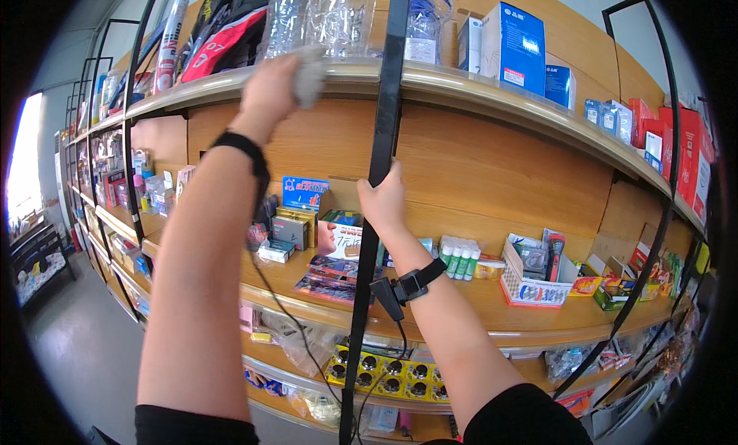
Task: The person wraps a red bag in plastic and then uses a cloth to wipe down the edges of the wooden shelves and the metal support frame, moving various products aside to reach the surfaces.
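Observation:
My left hand [268, 93] is raised to the front edge of the upper wooden shelf [334, 73]. It grips a crumpled whitish-grey cloth [310, 78], blurred, which lies against or just before that edge. My right hand [385, 200] is wrapped around a black metal shelf post [377, 151], lower down and to the right. Above the left hand stand clear plastic jugs [285, 18] and a red and black racket bag [222, 52]. To the right of the post, a clear jug with a blue lid [426, 27] and a tall blue box [513, 50] share the upper shelf.
The middle shelf [461, 312] holds a shaver display box [340, 234], green-white tubes [460, 257] and a carton with a torch [536, 269]. Several yellow-carded round items [392, 376] fill a lower shelf. Thin black cables [288, 312] hang from both wrist straps.

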Demonstrator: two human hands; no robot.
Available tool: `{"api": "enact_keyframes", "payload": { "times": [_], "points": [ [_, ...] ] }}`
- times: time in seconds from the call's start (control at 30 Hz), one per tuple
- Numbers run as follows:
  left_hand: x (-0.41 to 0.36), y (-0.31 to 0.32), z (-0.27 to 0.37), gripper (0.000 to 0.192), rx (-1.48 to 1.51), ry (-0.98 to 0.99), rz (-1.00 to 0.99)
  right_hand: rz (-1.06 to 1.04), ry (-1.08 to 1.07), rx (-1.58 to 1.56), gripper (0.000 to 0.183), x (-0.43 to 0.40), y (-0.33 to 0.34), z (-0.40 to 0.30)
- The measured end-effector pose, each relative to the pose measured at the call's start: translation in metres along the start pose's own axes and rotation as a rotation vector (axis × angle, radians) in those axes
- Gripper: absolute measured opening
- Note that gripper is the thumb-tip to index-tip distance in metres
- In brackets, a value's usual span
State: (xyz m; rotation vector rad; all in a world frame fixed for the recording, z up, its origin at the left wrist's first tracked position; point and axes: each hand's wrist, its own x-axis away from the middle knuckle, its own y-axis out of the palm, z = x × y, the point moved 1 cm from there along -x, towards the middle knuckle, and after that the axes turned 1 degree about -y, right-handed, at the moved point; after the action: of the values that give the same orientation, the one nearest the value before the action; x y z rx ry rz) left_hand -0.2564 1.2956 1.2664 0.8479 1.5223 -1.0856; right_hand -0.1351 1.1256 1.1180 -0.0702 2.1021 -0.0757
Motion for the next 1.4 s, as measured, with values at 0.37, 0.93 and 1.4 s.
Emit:
{"api": "enact_keyframes", "payload": {
  "times": [0.37, 0.93, 1.4],
  "points": [
    [0.019, 0.005, -0.059, 0.071, 0.018, 0.269, 0.180, 0.013, -0.047, -0.234, 0.034, 0.009, 0.014, -0.001],
    [0.001, 0.018, -0.112, 0.051, 0.197, 0.426, 0.209, 0.038, 0.061, -0.413, 0.036, 0.014, 0.012, 0.008],
    [-0.004, 0.031, -0.228, 0.042, 0.372, 0.438, 0.248, 0.061, 0.057, -0.297, 0.032, 0.014, 0.015, 0.004]
  ]
}}
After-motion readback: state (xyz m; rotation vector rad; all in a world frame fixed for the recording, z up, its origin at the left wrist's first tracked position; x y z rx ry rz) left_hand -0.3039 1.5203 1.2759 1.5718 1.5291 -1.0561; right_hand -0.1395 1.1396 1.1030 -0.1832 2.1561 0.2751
